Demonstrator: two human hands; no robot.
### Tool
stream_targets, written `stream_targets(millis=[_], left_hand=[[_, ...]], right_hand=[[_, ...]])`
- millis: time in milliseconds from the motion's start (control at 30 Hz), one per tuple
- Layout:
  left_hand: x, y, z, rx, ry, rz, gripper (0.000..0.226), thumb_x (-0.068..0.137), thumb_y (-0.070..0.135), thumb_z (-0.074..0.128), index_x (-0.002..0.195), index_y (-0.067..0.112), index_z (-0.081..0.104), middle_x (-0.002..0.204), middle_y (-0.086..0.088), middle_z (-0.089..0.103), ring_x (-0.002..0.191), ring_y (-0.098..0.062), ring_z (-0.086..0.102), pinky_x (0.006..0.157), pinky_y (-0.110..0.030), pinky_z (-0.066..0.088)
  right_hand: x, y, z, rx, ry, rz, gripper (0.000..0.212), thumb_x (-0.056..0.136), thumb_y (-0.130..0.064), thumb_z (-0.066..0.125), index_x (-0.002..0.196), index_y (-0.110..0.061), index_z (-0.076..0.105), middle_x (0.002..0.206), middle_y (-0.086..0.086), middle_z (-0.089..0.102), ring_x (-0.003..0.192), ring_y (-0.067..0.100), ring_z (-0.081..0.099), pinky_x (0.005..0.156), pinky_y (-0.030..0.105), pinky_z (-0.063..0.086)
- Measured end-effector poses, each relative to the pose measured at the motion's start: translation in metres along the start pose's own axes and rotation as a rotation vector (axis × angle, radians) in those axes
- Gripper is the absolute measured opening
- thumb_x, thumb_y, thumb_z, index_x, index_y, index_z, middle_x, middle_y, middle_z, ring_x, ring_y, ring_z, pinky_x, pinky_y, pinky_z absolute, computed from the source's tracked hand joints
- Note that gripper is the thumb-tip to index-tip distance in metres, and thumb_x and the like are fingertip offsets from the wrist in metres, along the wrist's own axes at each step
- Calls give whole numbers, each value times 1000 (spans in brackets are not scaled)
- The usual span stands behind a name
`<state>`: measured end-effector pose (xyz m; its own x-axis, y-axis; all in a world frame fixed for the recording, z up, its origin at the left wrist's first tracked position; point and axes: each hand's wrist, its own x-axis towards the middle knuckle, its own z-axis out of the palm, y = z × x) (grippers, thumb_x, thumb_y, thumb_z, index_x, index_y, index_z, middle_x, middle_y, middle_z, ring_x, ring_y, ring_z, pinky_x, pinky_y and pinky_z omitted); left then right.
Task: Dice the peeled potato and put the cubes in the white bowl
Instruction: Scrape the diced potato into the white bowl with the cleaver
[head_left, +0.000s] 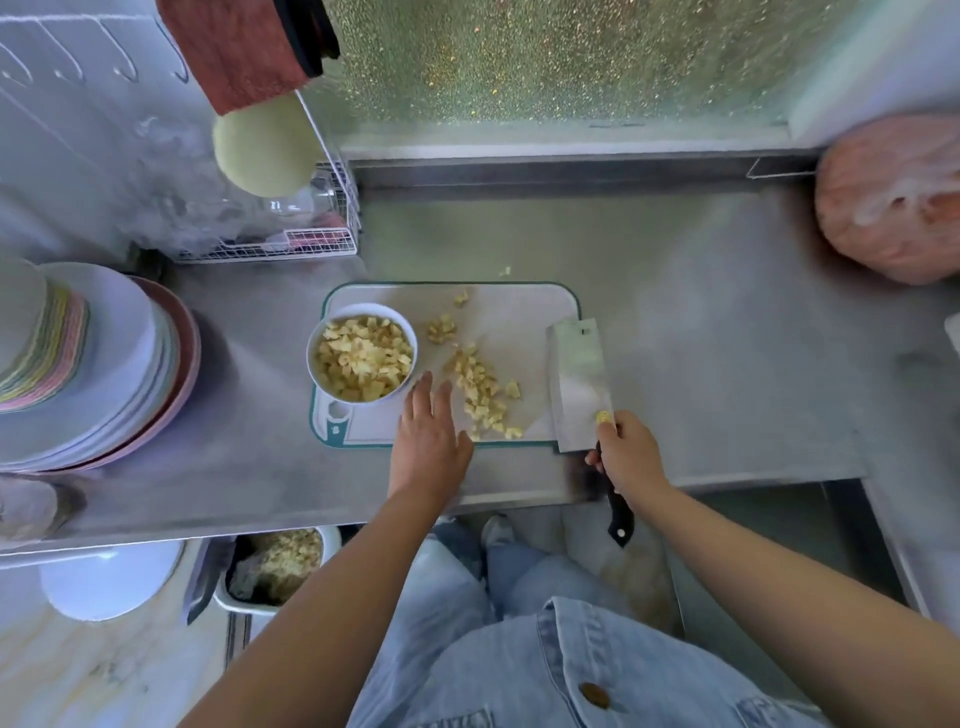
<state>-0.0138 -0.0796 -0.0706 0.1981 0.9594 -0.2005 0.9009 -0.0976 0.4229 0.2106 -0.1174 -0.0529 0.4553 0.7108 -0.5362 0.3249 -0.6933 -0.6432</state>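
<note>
Just below the camera, a person in denim reaches both arms over a steel tabletop (701, 338). The left hand (428, 431) lies flat on a cutting board (514, 317), fingers straight and slightly spread, between the white bowl (313, 364) and a loose pile of potato cubes (480, 387). The right hand (626, 457) grips the handle of a cleaver (579, 384), whose broad blade rests over the board's right edge.

The bowl sits on the board's left side, filled with cubes almost to the rim. Several risks follow:

- More cubes could tumble over the rim.
- Cubes lying by the board's near edge could be swept off it.
- If the blade pushes the pile leftward, it could meet the left fingers.
- A nudge could shift the bowl.

Farther back, one stray piece (505, 270) lies on the tabletop beyond the board.
</note>
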Motion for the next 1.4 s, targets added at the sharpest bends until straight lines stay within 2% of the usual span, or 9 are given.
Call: stream_targets(millis=[133, 333, 533, 700, 833, 967, 1100, 1300, 1400], left_hand=[[-4, 0, 11, 107, 51, -59, 53, 99, 29, 40, 145, 5, 30, 157, -21, 14, 146, -33, 13, 119, -41, 10], [-8, -7, 24, 129, -6, -36, 52, 101, 23, 28, 150, 8, 19, 159, -18, 5, 148, -31, 1, 121, -40, 6], [-10, -12, 24, 163, -33, -5, 51, 101, 25, 29, 147, 3, 29, 155, -24, 20, 144, -39, 17, 118, -45, 16], [-20, -12, 19, 144, 61, -11, 45, 86, 30, 64, 122, 4, 57, 129, -21, 52, 119, -39, 50, 96, -48, 45], [-11, -3, 16, 94, 101, -45, 31, 79, 35, 72, 92, 10, 62, 95, -11, 55, 86, -31, 52, 74, -41, 44], [8, -4, 16, 134, 47, -46, 27, 91, 36, 60, 98, 10, 61, 100, -10, 58, 95, -29, 51, 80, -38, 42], [27, 1, 13, 125, 54, -63, 28, 95, 32, 54, 105, 7, 59, 105, -13, 60, 100, -31, 51, 84, -37, 41], [27, 6, 17, 92, 164, -24, 31, 96, 31, 42, 108, 4, 51, 106, -15, 52, 96, -32, 52, 86, -38, 43], [19, 7, 25, -13, 216, -12, 45, 96, 28, 40, 131, 0, 40, 132, -22, 41, 121, -36, 41, 105, -40, 36]], right_hand=[[-21, 11, 10, 110, -104, 42, 13, 100, -9, 33, 97, 0, 42, 73, 27, 61, 39, 8, 54, 39, 14, 41], [-32, 4, 37, 230, -299, 124, 6, 101, -6, 28, 101, -4, 34, 79, 27, 55, 55, 30, 55, 54, 41, 54], [-34, -8, 58, 115, -398, 100, 7, 98, -6, 29, 95, -12, 34, 69, 22, 57, 62, 36, 60, 70, 62, 54], [-32, -23, 65, 100, -378, 68, 10, 98, -8, 29, 92, -13, 34, 77, 27, 60, 59, 34, 62, 67, 59, 55], [-23, -33, 65, 122, -373, 117, 16, 99, -9, 30, 84, -16, 32, 75, 24, 57, 60, 31, 57, 67, 53, 55], [-16, -39, 60, 52, -356, 118, 16, 98, -10, 31, 84, -17, 33, 78, 22, 56, 58, 29, 53, 65, 47, 55], [-7, -44, 52, -97, -319, 25, 9, 97, -14, 32, 89, -12, 37, 77, 19, 55, 52, 31, 58, 64, 54, 56], [3, -52, 37, -322, -302, -89, 10, 99, -14, 31, 99, -9, 40, 75, 11, 57, 54, 25, 68, 45, 27, 46], [7, -50, 37, -320, -324, -85, 9, 99, -13, 32, 97, -9, 41, 78, 14, 58, 51, 21, 67, 37, 20, 40]])
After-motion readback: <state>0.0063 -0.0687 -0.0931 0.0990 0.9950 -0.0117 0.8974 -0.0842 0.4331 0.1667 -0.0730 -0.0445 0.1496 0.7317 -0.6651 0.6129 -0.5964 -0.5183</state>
